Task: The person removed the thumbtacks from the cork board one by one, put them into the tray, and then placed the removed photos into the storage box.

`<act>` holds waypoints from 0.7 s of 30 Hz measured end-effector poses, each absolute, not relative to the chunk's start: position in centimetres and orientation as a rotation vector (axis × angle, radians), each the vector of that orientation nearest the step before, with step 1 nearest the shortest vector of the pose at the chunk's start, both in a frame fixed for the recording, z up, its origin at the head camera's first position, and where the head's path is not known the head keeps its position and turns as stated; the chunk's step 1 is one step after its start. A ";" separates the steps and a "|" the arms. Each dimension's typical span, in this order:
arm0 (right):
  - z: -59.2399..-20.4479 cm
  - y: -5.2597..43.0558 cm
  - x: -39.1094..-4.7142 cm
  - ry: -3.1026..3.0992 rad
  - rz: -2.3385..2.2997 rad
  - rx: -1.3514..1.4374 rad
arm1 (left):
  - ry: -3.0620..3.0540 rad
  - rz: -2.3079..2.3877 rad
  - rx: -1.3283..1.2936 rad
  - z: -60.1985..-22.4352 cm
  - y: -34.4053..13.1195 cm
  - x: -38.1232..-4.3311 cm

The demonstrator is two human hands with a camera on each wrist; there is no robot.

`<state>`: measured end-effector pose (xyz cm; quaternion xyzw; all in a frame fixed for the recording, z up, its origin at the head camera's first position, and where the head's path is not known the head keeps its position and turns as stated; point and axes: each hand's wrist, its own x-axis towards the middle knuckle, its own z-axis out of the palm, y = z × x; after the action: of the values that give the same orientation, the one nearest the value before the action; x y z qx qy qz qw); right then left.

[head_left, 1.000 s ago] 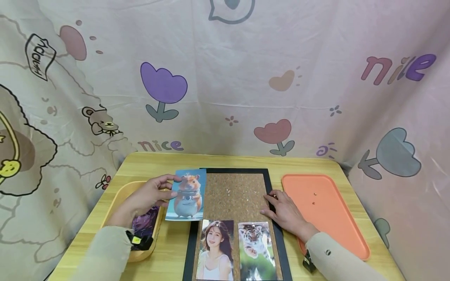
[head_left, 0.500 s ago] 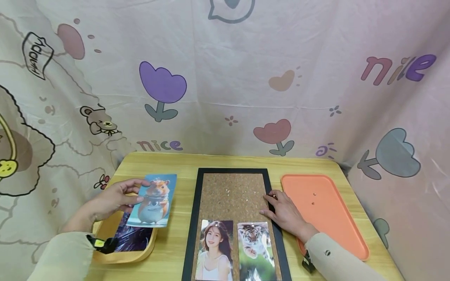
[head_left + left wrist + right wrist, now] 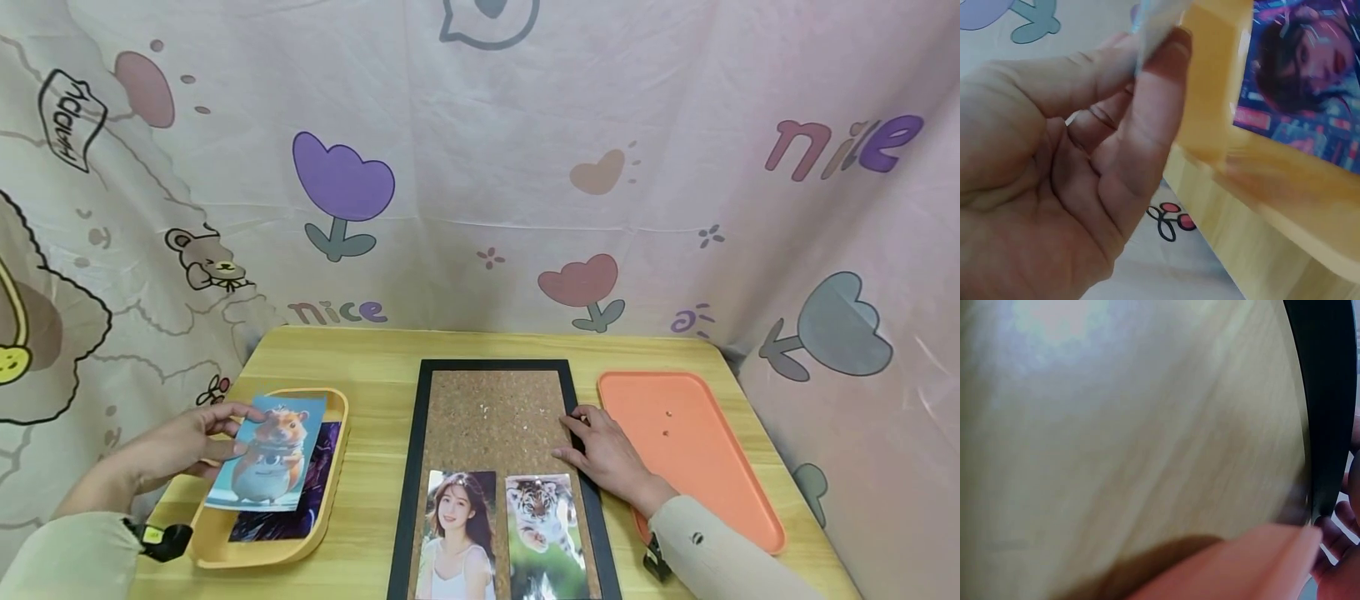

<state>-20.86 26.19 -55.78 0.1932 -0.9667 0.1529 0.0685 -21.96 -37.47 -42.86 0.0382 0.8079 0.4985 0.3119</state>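
Observation:
My left hand (image 3: 176, 448) pinches the left edge of a blue photo of a hamster (image 3: 272, 458), held over the yellow tray (image 3: 339, 467). Dark purple photo prints (image 3: 318, 483) lie in that tray; the left wrist view shows a face on one photo (image 3: 1310, 56). My right hand (image 3: 611, 457) rests on the right edge of the black-framed cork board (image 3: 495, 417), fingertips on its frame. Two photos lie on the board's lower half: a portrait of a person (image 3: 457, 533) and a tiger cub picture (image 3: 547, 533).
An orange tray (image 3: 705, 475) stands right of the board, with two tiny objects in it. The wooden table (image 3: 375, 467) ends at a printed cloth backdrop (image 3: 465, 167) at the back, with cloth at both sides too.
My left hand has carried the hamster photo leftward and nearer, from the board's upper left edge to above the yellow tray. The right hand stays on the board's frame.

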 end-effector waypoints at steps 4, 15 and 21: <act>-55.8 26.2 -20.9 -2.912 0.462 0.585 | 2.107 1.305 0.102 -43.6 -37.4 -21.8; -55.8 26.2 -20.9 -2.908 0.462 0.587 | 2.087 1.301 0.122 -45.4 -35.7 -21.7; -55.8 26.2 -20.9 -2.906 0.470 0.586 | 2.109 1.264 0.063 -45.6 -35.1 -21.6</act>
<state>-20.89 26.21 -55.83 0.1947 -0.9658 0.1561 0.0702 -21.56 -35.10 -45.57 0.0241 0.8081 0.4843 0.3345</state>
